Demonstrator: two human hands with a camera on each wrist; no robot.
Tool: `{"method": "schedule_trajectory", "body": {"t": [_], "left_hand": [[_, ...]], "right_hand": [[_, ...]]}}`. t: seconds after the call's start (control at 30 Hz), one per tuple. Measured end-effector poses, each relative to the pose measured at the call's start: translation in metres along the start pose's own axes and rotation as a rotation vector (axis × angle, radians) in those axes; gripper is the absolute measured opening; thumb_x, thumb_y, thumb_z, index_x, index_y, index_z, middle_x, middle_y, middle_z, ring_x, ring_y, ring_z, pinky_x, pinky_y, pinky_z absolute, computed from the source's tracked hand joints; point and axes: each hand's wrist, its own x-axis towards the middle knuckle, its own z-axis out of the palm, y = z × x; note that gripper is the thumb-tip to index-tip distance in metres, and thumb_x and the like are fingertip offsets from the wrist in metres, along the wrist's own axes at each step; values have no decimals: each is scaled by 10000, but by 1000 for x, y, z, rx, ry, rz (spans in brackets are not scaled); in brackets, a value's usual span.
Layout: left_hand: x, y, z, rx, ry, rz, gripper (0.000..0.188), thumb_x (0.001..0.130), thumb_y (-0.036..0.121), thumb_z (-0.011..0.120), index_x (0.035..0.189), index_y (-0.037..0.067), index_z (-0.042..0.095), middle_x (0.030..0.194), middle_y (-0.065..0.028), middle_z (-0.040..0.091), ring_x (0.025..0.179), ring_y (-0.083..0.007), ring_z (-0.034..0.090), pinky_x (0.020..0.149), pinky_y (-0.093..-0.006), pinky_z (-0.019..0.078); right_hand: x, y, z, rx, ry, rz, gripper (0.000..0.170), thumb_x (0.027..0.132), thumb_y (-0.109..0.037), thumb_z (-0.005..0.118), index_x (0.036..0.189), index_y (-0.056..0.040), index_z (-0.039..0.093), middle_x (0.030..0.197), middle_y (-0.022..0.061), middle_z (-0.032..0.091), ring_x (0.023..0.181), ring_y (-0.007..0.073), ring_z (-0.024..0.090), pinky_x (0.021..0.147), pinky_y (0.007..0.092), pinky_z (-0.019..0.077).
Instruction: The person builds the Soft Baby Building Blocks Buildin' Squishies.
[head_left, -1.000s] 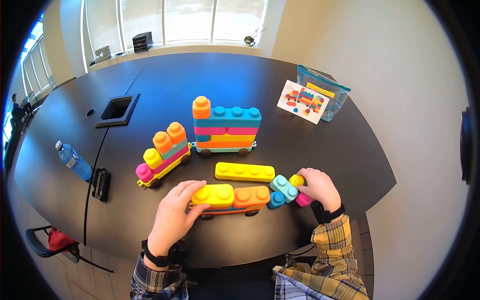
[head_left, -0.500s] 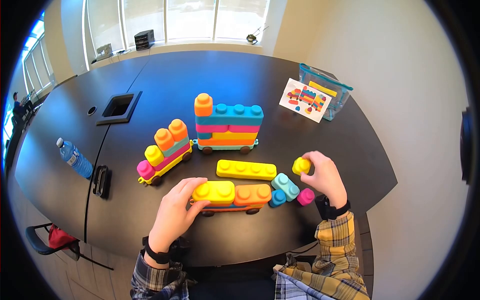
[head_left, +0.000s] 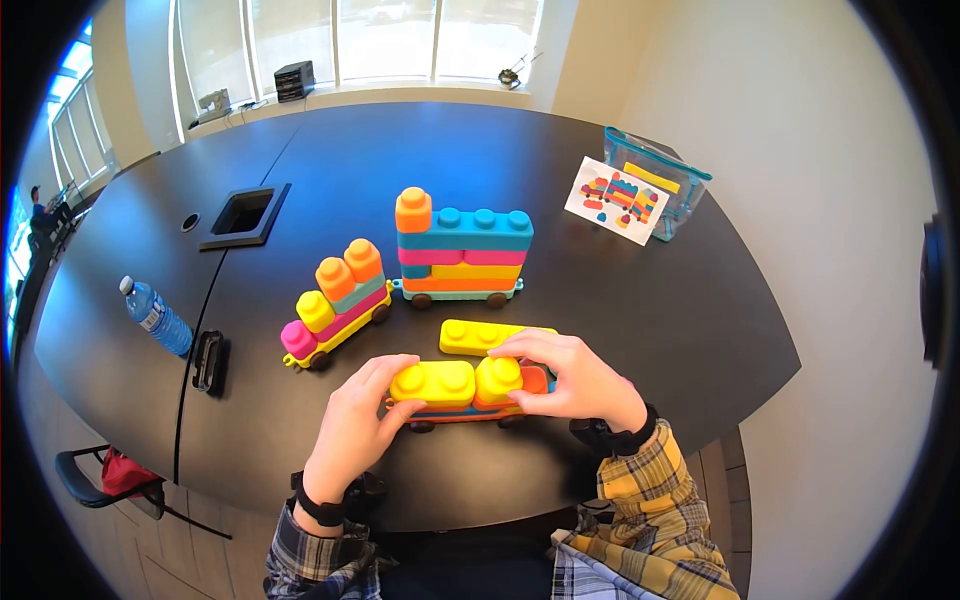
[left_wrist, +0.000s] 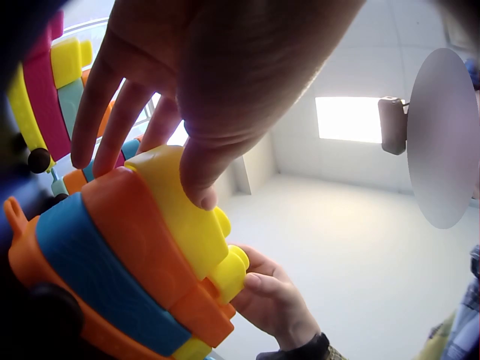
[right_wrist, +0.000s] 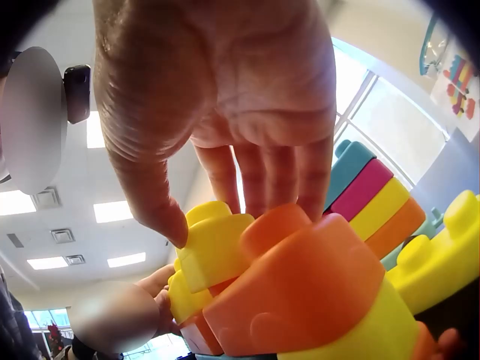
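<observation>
In front of the person stands a wheeled toy wagon point(head_left: 455, 412) stacked with building blocks; its orange base and blue layer point(left_wrist: 109, 266) show in the left wrist view. My left hand point(head_left: 362, 418) grips the two-stud yellow block point(head_left: 432, 386) at the wagon's left end, thumb on the near side and fingers on the far side. Between thumb and fingers my right hand point(head_left: 572, 378) pinches a small one-stud yellow block point(head_left: 497, 380), right beside the two-stud one and over the orange block point(right_wrist: 300, 289). The right hand partly covers the orange block in the head view.
A long yellow block point(head_left: 480, 336) lies behind the wagon. Farther back stand a tall block wagon point(head_left: 465, 243) and a stepped one point(head_left: 345, 315). A picture card point(head_left: 615, 203) leans on a clear bag point(head_left: 684, 200). At left are a water bottle point(head_left: 160, 318) and a black object point(head_left: 208, 360).
My right hand has picked up the small yellow block from beside the loose blocks at right and carried it left onto the wagon. The left hand keeps its grip.
</observation>
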Motion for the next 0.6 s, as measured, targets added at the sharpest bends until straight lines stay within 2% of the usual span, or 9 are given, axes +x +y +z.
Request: {"method": "schedule_trajectory", "body": {"t": [0.23,0.3,0.43,0.6], "left_hand": [[-1,1,-1,6,6,-18,472,899,51,812,1339,43,640,1302,-151,693,1164,-331,711,930,-378,628],[-1,1,0,10,7,-17,471,899,50,812,1338,44,641,1297,-149,696,1162,-331,712,930,-378,627],[-3,1,0,15,29,-9,475,896,53,816,1337,44,641,1287,-148,701,1153,-331,713,920,-381,621],[-3,4,-1,31,29,-16,479,898,69,818,1343,44,640,1291,-148,700,1143,-332,713,915,-381,614]], "right_hand": [[-6,5,11,-51,25,-6,494,850,-159,830,1311,-28,705,1251,156,737,1169,353,717,1033,432,570],[-6,0,14,-18,6,49,457,896,-187,807,1309,-28,693,1272,168,709,1195,358,687,1047,425,548],[-6,-3,19,-57,48,23,464,881,-164,826,1307,-23,706,1242,166,733,1163,356,717,1030,417,569],[-9,2,23,-18,57,23,455,901,-165,794,1321,-28,683,1274,177,704,1201,375,679,1045,432,545]]}}
